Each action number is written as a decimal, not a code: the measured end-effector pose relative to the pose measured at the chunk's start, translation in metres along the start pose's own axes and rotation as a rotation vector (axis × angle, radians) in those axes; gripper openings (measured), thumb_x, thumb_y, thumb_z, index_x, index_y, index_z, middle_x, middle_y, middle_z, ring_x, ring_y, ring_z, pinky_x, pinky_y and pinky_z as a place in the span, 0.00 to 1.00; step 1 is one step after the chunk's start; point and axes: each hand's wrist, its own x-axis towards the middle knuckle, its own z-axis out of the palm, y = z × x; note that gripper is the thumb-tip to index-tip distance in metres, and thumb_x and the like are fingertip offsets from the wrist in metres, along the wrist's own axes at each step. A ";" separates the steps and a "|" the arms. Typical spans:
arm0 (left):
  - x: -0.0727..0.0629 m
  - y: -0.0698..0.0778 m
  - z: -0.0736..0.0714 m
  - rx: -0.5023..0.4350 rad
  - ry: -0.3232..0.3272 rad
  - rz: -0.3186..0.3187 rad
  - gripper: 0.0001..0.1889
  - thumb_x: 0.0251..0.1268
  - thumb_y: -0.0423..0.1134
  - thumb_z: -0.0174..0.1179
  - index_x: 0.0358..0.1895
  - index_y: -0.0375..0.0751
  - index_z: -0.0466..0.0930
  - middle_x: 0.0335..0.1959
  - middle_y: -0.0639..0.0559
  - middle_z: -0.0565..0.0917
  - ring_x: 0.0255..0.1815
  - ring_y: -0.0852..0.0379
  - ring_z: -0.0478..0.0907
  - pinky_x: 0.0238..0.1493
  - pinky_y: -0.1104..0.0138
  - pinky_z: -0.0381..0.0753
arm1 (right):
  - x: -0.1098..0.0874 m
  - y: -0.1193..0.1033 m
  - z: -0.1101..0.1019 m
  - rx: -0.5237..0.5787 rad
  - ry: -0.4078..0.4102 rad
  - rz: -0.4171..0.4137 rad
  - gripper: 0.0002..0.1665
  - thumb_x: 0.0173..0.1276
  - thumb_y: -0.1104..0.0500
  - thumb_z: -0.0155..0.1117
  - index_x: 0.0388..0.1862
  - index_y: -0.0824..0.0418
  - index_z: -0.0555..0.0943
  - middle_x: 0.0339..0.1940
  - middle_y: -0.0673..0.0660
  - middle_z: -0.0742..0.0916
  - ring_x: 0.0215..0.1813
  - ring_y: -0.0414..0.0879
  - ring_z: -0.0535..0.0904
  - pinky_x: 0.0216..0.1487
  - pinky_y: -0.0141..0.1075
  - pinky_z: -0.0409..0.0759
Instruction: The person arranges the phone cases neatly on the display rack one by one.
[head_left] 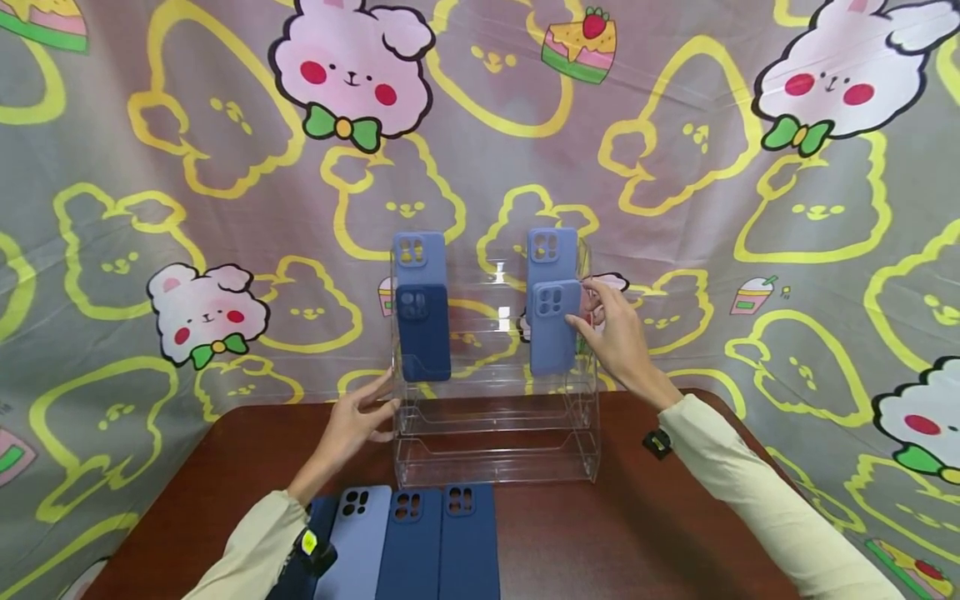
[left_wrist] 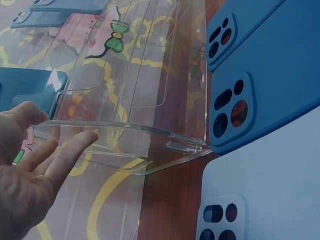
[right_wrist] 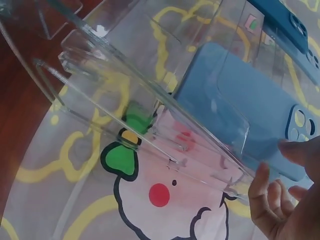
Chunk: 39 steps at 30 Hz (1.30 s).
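A clear acrylic tiered rack (head_left: 495, 467) stands on the table. My right hand (head_left: 618, 333) pinches a light blue phone case (head_left: 553, 346) at its upper right edge, thumb on its front; the case stands upright in a middle tier. Behind it is another light blue case (head_left: 552, 246). On the rack's left side, a dark blue case (head_left: 425, 350) stands before a light blue case (head_left: 427, 254). My left hand (head_left: 351, 425) is at the rack's left side, fingers loosely extended; in the left wrist view its thumb (left_wrist: 32, 114) is right at the clear edge.
Several phone cases lie on the brown table (head_left: 600, 542) in front of the rack, among them a light blue case (head_left: 356, 542) and a dark blue case (head_left: 471, 550). A patterned cloth (head_left: 480, 158) hangs behind the table.
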 end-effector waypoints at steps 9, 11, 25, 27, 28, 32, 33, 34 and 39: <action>0.000 0.002 -0.001 -0.006 0.002 0.004 0.33 0.78 0.31 0.61 0.82 0.42 0.62 0.75 0.29 0.70 0.66 0.29 0.78 0.41 0.55 0.93 | 0.009 0.001 0.003 0.032 0.035 0.036 0.30 0.66 0.58 0.79 0.66 0.63 0.82 0.48 0.68 0.80 0.41 0.57 0.74 0.41 0.43 0.70; -0.001 0.001 -0.001 -0.009 0.000 0.003 0.33 0.78 0.32 0.61 0.82 0.43 0.62 0.75 0.29 0.70 0.66 0.29 0.77 0.41 0.55 0.93 | 0.010 0.000 0.002 0.052 0.050 0.048 0.27 0.67 0.58 0.78 0.62 0.65 0.83 0.46 0.67 0.79 0.42 0.58 0.75 0.43 0.45 0.74; -0.001 0.000 -0.001 0.006 -0.003 0.012 0.34 0.78 0.34 0.62 0.82 0.45 0.62 0.75 0.31 0.71 0.65 0.30 0.79 0.40 0.55 0.94 | 0.007 -0.006 -0.002 0.025 0.039 0.042 0.30 0.67 0.61 0.78 0.65 0.69 0.79 0.49 0.69 0.82 0.43 0.60 0.78 0.47 0.50 0.77; -0.001 0.000 -0.001 0.004 0.002 0.010 0.34 0.78 0.34 0.62 0.82 0.45 0.62 0.75 0.30 0.71 0.65 0.30 0.79 0.41 0.55 0.94 | 0.002 -0.009 -0.001 0.016 0.034 0.021 0.29 0.67 0.62 0.77 0.64 0.71 0.79 0.47 0.68 0.81 0.42 0.59 0.78 0.45 0.48 0.77; -0.001 0.000 -0.001 0.000 0.006 0.008 0.34 0.78 0.33 0.62 0.82 0.45 0.62 0.75 0.30 0.71 0.65 0.30 0.79 0.41 0.55 0.94 | -0.001 -0.011 -0.001 0.013 0.027 0.013 0.29 0.67 0.63 0.77 0.63 0.71 0.79 0.46 0.67 0.81 0.42 0.58 0.78 0.43 0.48 0.78; -0.001 0.000 -0.002 0.001 0.003 0.012 0.34 0.78 0.33 0.62 0.82 0.44 0.62 0.74 0.30 0.72 0.65 0.30 0.79 0.40 0.55 0.94 | -0.012 -0.017 0.000 0.010 -0.003 0.005 0.27 0.66 0.63 0.77 0.60 0.73 0.79 0.43 0.65 0.80 0.40 0.56 0.79 0.41 0.46 0.80; -0.001 0.000 -0.002 0.004 -0.001 0.014 0.34 0.78 0.33 0.62 0.82 0.44 0.62 0.74 0.30 0.71 0.65 0.30 0.79 0.40 0.55 0.94 | -0.015 -0.018 0.000 0.013 -0.006 0.005 0.27 0.66 0.63 0.78 0.60 0.72 0.79 0.42 0.65 0.80 0.40 0.56 0.79 0.41 0.46 0.81; -0.001 0.001 -0.002 0.001 0.002 0.012 0.34 0.77 0.33 0.62 0.82 0.45 0.63 0.74 0.31 0.72 0.65 0.30 0.79 0.40 0.55 0.94 | -0.017 -0.020 0.001 0.015 -0.009 0.009 0.27 0.66 0.62 0.78 0.59 0.72 0.79 0.42 0.64 0.81 0.40 0.55 0.79 0.41 0.45 0.81; 0.000 0.002 -0.002 0.008 0.001 0.009 0.34 0.77 0.32 0.62 0.82 0.44 0.63 0.75 0.31 0.71 0.64 0.30 0.79 0.40 0.56 0.94 | -0.034 -0.023 0.006 0.014 0.000 -0.014 0.24 0.65 0.63 0.79 0.56 0.71 0.80 0.39 0.63 0.82 0.38 0.54 0.79 0.38 0.43 0.80</action>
